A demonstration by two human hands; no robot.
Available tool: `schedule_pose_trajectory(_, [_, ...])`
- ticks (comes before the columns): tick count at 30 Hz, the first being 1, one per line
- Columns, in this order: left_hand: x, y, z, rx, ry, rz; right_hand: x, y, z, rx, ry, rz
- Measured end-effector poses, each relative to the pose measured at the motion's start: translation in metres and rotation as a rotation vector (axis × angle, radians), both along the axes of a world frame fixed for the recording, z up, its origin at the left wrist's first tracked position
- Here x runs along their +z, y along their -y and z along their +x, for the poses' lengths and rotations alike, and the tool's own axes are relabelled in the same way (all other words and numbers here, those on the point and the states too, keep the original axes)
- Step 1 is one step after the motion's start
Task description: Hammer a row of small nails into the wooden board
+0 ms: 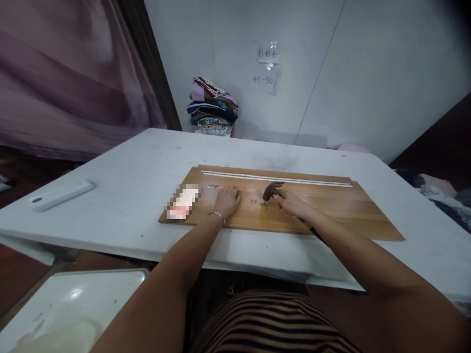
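A hammer (272, 191) is gripped in my right hand (291, 204), close behind its dark head; the handle runs back under my forearm. Its head is low over the wooden board (342, 211), beside a short row of small nails (253, 201) standing in the wood. Some of that row is hidden by the hammer head. Palm down on the board, left of the nails, lies my left hand (228, 200), holding nothing, its fingers slightly bent. Just beyond it is a small heap of loose nails (213, 186).
Two white measuring strips (275, 178) run along the board's far edge. A blurred-out phone-like shape (183, 203) covers its left end. The white table (121, 162) also holds a long white handled object (62, 194). Folded clothes (213, 108) are stacked by the wall. A white stool (73, 299) stands lower left.
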State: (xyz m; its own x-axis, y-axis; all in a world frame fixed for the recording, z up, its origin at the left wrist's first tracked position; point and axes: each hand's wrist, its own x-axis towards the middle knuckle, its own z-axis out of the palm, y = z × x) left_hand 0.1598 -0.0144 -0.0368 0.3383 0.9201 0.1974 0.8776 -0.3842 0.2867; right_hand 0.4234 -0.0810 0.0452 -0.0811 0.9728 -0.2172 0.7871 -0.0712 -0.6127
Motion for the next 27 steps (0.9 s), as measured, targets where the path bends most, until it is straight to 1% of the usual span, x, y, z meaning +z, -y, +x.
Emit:
schedule_pose_trajectory(4, [-0.001, -0.001, 0.000, -0.001, 0.000, 0.006, -0.003, 0.000, 0.001, -0.004, -0.003, 0.007])
schedule_pose_trajectory(12, [-0.007, -0.005, -0.002, -0.015, 0.011, 0.029, 0.004, 0.001, -0.001, -0.010, 0.002, 0.016])
schedule_pose_trajectory(18, [-0.005, -0.004, -0.002, -0.009, 0.003, 0.019, 0.003, 0.003, -0.003, 0.001, 0.016, -0.021])
schedule_pose_trajectory(27, [-0.004, -0.003, -0.002, -0.018, 0.011, 0.009, 0.007, -0.001, -0.001, -0.006, -0.008, -0.002])
